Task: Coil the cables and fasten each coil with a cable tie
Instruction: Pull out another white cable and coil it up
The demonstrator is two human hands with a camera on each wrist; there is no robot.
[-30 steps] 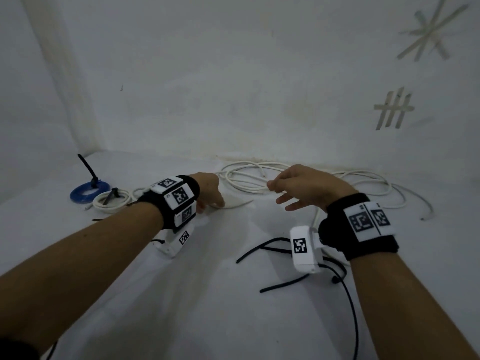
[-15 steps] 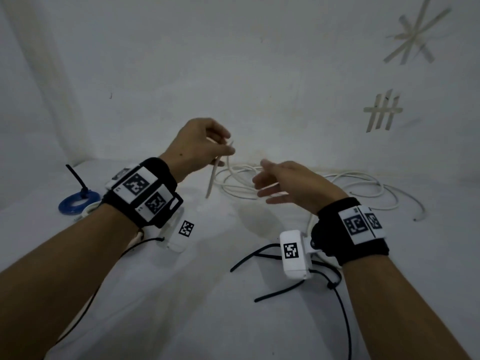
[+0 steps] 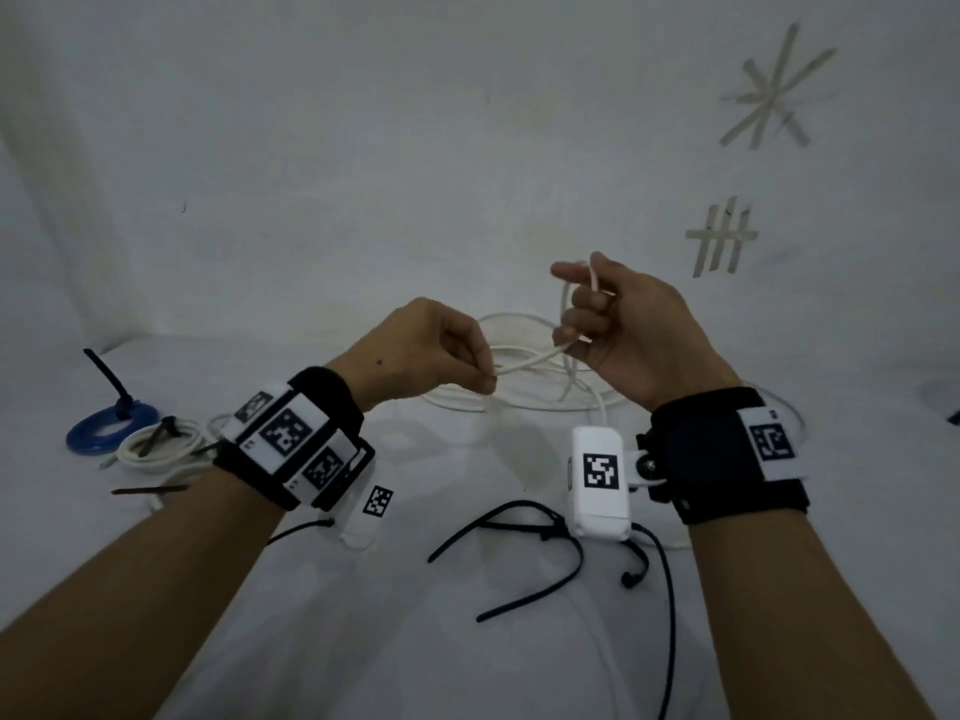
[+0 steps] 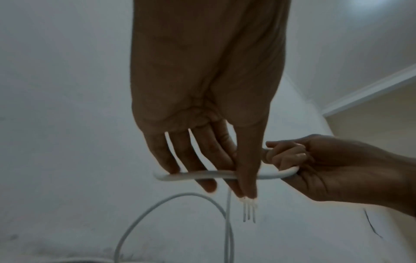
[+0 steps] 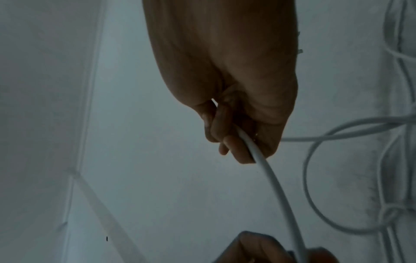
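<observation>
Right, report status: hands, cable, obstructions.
Left hand pinches white cable end. Right hand grips it, first loop forming. Rest lies loose on table. Black ties clear of hands.

The white cable (image 3: 524,362) looks like smooth plastic with a soft shine – it bends in easy curves. The black cable ties (image 3: 524,532) look like thin, dull plastic strips. The table cover (image 3: 363,641) looks like white cloth, matt and a bit wrinkled. The wall (image 3: 363,148) is matt and pale, with faint smudges. The wrist bands (image 3: 727,454) look like black cloth – soft and not shiny. The small white boxes (image 3: 597,480) on them look like smooth hard plastic. The blue coil (image 3: 111,433) looks like shiny plastic.
</observation>
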